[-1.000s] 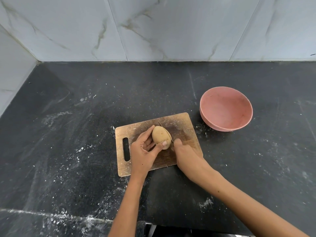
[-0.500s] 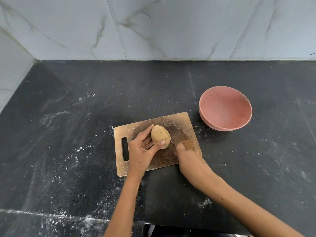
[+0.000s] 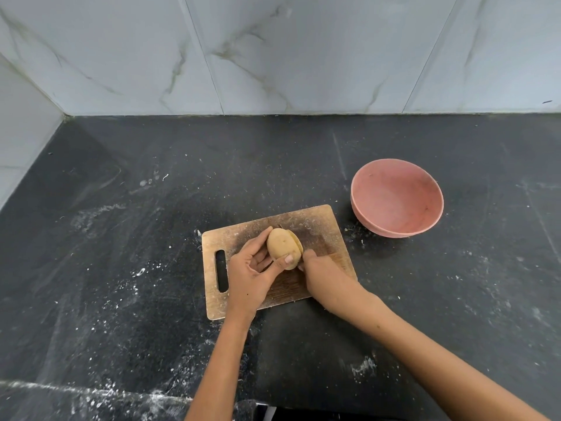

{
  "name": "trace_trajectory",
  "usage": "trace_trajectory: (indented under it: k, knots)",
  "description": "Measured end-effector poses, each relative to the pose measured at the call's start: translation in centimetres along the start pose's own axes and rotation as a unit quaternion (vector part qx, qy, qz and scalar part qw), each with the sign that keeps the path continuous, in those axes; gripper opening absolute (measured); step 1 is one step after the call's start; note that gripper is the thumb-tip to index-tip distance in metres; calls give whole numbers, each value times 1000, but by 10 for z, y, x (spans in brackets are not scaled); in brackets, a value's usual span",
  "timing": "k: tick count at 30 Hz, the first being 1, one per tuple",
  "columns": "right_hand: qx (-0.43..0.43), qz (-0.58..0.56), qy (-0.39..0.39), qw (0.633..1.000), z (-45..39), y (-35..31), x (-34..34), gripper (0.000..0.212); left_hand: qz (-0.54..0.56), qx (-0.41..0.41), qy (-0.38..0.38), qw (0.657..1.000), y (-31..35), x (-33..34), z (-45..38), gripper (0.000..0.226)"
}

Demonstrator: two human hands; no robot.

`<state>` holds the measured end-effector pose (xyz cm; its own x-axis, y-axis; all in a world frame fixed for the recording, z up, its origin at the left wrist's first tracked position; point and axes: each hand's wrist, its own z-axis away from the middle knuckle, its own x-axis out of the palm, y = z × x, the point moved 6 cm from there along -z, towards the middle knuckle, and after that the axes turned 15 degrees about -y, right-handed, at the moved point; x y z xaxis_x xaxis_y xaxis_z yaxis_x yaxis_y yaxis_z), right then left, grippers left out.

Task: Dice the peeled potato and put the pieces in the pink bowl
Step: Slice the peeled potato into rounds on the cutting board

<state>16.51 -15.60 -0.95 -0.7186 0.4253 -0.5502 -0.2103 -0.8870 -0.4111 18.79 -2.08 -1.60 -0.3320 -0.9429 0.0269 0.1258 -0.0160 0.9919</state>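
Slicing is the step in hand: your left hand (image 3: pixel 252 273) pinches the potato (image 3: pixel 283 248) on the cutting board (image 3: pixel 318 229); your right hand (image 3: pixel 326 276) grips a mostly hidden knife; the pink bowl (image 3: pixel 397 205) holds nothing. Next, carry the blade down to the board; your right hand has drawn closer to the potato, and a slice now gapes at its right end.

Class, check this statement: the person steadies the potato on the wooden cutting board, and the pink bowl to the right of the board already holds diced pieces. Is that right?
Not quite. The head view shows the pink bowl empty. The rest stands: the left hand holds the potato on the cutting board, with the bowl to its right.
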Motion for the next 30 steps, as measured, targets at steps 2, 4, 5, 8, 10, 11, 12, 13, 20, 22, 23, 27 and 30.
trace_trajectory:
  k: [2, 4, 5, 8, 10, 11, 12, 13, 20, 22, 23, 27, 30]
  knots:
    - [-10, -8, -9, 1000, -5, -1, -2, 12, -5, 4, -3, 1000, 0, 0, 0, 70]
    - [-16, -15, -8, 1000, -1, 5, 4, 1, -12, 9, -9, 1000, 0, 1, 1, 69]
    - [-14, -20, -6, 1000, 3, 10, 10, 7, -17, 11, -12, 1000, 0, 2, 1, 69]
    - [-10, -28, -4, 1000, 8, 18, 18, 13, -31, 16, -17, 999, 2, 2, -1, 68]
    - [-17, -35, -3, 999, 2, 14, 12, 13, -32, 18, -16, 999, 1, 1, -1, 68]
    - [-23, -37, -3, 999, -1, 11, 8, 11, -29, 18, -17, 999, -1, 1, -1, 68]
    - [-30, -38, -2, 999, -3, 8, 5, 8, -27, 19, -17, 999, -2, 2, 0, 70]
    - [-33, -40, -2, 999, -5, 6, 3, 8, -27, 21, -18, 999, -2, 2, 1, 71]
    - [-24, -81, -10, 996, 11, 20, 22, 13, -52, 34, -35, 997, 2, 4, 0, 66]
    - [-28, -79, -6, 996, 18, 23, 27, 15, -57, 38, -38, 997, 2, 4, 0, 66]
    - [-29, -77, -3, 997, 20, 24, 29, 15, -59, 39, -39, 997, 2, 5, 0, 66]
    - [-26, -84, 2, 996, 24, 27, 32, 14, -67, 42, -42, 996, 2, 5, 1, 67]
    - [-22, -98, 5, 995, 27, 29, 35, 21, -70, 47, -42, 996, 0, 3, 3, 68]
